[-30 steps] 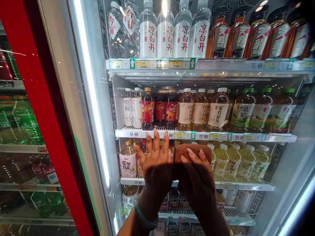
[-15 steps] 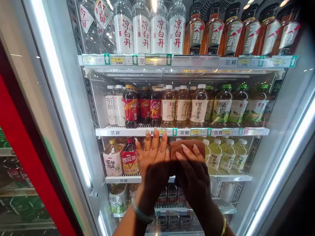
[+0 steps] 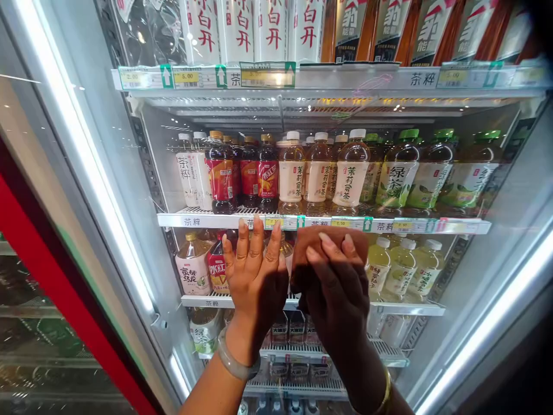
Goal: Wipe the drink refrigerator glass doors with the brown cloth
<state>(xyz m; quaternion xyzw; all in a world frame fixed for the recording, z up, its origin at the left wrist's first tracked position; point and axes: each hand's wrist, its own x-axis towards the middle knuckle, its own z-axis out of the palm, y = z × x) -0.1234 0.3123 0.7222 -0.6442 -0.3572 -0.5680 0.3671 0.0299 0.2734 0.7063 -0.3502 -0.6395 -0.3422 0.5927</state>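
My right hand (image 3: pixel 339 276) presses a folded brown cloth (image 3: pixel 300 248) flat, fingers bent over its face, in front of the drinks cooler's glass door. Beside it on the left, my left hand (image 3: pixel 257 276) is held palm forward with its fingers spread and nothing in it; it seems to rest on the glass. Behind the hands, beyond the glass, runs a shelf edge (image 3: pixel 203 221) with price labels. Tea bottles with white caps (image 3: pixel 292 173) stand on that shelf. The hands hide part of the lower row of bottles.
Left of the hands are a peach-coloured tea bottle (image 3: pixel 193 268) and a bright light strip (image 3: pixel 93 144). Green-capped bottles (image 3: pixel 397 178) stand at right. A top shelf edge (image 3: pixel 337 78) carries tall bottles. A red frame (image 3: pixel 56 288) borders another cooler at far left.
The view has come closer to the shelves and tilted slightly lower. My left hand has shifted left, and the gap to the cloth has widened. My right hand and the cloth sit slightly higher.
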